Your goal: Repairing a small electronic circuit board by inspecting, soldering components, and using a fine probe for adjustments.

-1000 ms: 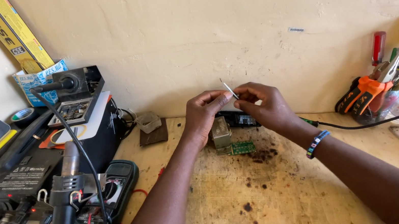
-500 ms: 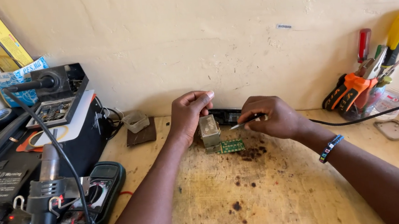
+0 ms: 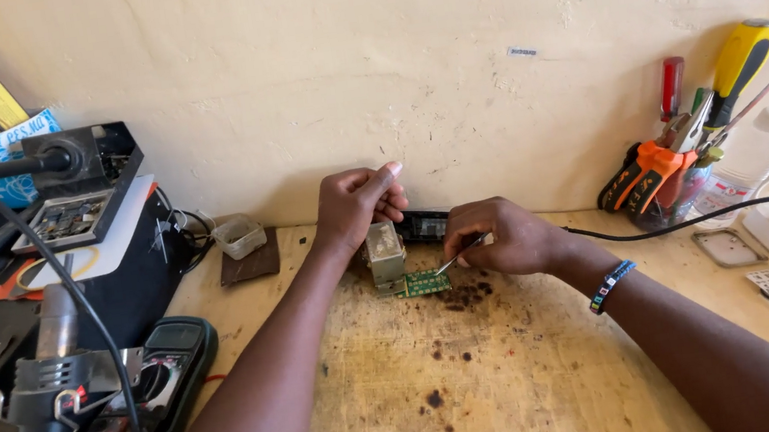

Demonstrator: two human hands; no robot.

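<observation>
1. The left hand (image 3: 358, 205) is raised, its back toward the camera, fingers curled and gathered with the thumb tip against them.
2. The left forearm runs up from the lower left, wrist slightly bent.
3. The right hand (image 3: 503, 237) sits lower, just right of the left one, its fingers pinched shut.
4. The right forearm stretches in from the lower right.

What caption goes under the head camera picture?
Right hand touches tweezers to a green board; left hand hovers above a metal block.
</observation>
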